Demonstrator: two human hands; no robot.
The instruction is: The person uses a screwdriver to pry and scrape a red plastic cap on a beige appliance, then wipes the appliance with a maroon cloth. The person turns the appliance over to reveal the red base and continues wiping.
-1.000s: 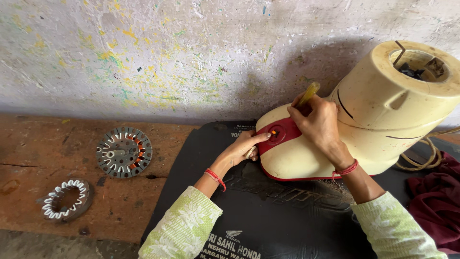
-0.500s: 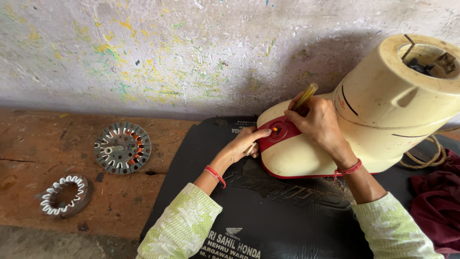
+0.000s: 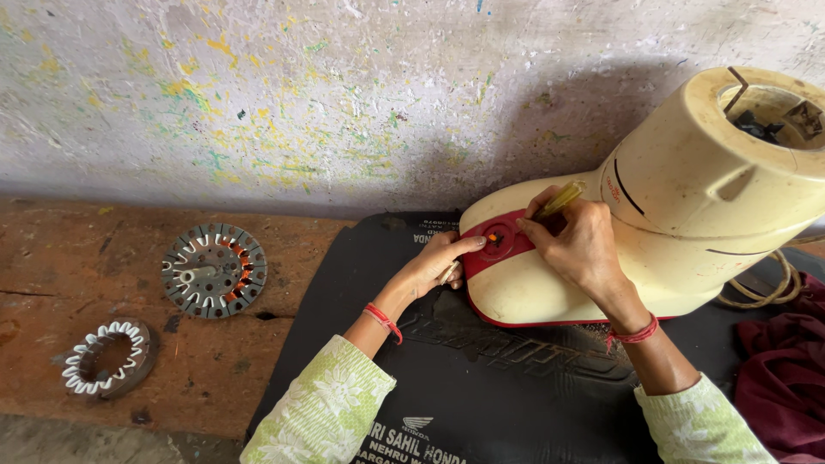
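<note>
1. Cream plastic and a red panel: the mixer base lies tipped on its side on the black mat, its open top turned to the right, so the red control panel faces the person.
2. The left hand rests against the near end of the base, fingertips touching the panel's edge, apparently to steady it. It grips nothing that I can make out; something thin may lie under the fingers, but that is unclear.
3. The right hand is closed around a screwdriver with a yellowish handle. The tip is hidden behind the fingers, pointing toward the panel.
4. A cord coils behind the base, and a dark red cloth lies at the right.
5. Well apart on the worn wooden bench sit a round motor plate and a ring-shaped winding, out of the hands' way.
</note>
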